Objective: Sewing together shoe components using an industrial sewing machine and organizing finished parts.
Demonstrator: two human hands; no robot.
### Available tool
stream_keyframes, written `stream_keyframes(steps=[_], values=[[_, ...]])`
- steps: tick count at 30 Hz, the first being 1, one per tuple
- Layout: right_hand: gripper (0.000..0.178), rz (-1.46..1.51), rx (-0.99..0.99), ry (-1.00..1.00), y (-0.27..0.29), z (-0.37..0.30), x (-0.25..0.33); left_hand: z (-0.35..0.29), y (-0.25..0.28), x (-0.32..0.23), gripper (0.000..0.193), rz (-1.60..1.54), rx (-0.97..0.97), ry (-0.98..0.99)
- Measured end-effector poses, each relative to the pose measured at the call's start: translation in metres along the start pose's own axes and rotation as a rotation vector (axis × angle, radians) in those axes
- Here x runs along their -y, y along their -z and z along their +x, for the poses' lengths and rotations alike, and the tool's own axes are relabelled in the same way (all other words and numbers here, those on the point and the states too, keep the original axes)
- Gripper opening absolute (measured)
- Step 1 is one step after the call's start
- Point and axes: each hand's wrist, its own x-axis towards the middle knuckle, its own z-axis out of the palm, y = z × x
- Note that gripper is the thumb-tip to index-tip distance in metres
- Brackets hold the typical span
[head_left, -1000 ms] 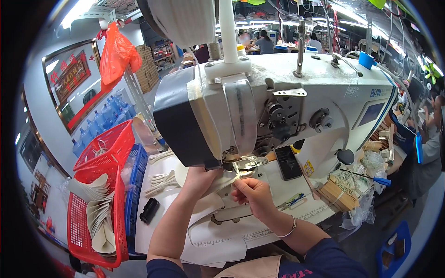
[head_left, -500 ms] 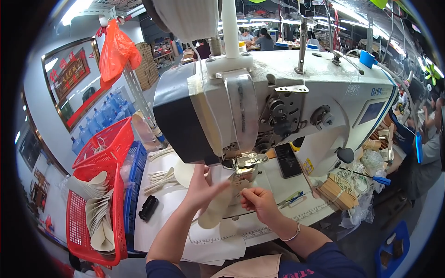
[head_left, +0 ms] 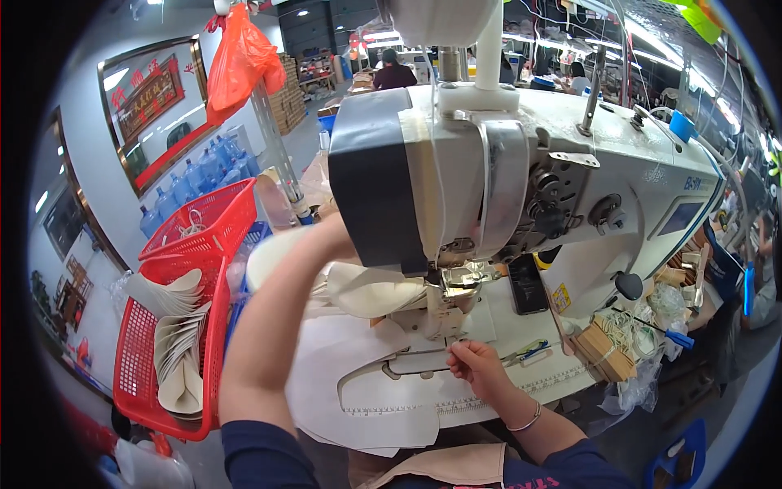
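A white post-bed sewing machine [head_left: 521, 171] stands before me, its presser foot [head_left: 471, 275] above the upright post [head_left: 444, 316]. My left forearm reaches up and forward, and my left hand [head_left: 336, 236] passes behind the dark end of the machine head, so its fingers are hidden. Cream curved sheet pieces [head_left: 371, 292] lie left of the post, close below that arm. Just in front of the post, my right hand [head_left: 476, 365] is closed in a pinch between thumb and forefinger. Whatever is in the pinch is too small to make out.
On the left, a red basket [head_left: 213, 359] holds stacked cream pieces [head_left: 181, 359]. A black phone-like device [head_left: 528, 284] and small thread snips [head_left: 528, 352] lie right of the post. Further right are a bundle of tan strips [head_left: 604, 349] and a blue-handled screwdriver [head_left: 678, 338].
My left hand has left the post area and moved far behind the machine head. The cream piece near the needle has shifted left and back. My right hand stays pinched by the post; the view has turned.
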Motion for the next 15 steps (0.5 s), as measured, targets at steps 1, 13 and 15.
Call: stream_keyframes(steps=[1,13,15], values=[[0.018,0.011,0.022,0.002,0.0,0.0,-0.003,0.005,-0.009,-0.005,0.033,-0.193,-0.086,0.053],[0.022,-0.905,0.299,0.298,-0.047,0.01,-0.007,0.039,-0.144,0.113,0.062,0.342,-0.445,-0.078],[0.031,-1.201,0.25,0.594,-0.035,0.04,-0.016,0.003,-0.121,0.05,0.039,0.242,-0.32,0.054]])
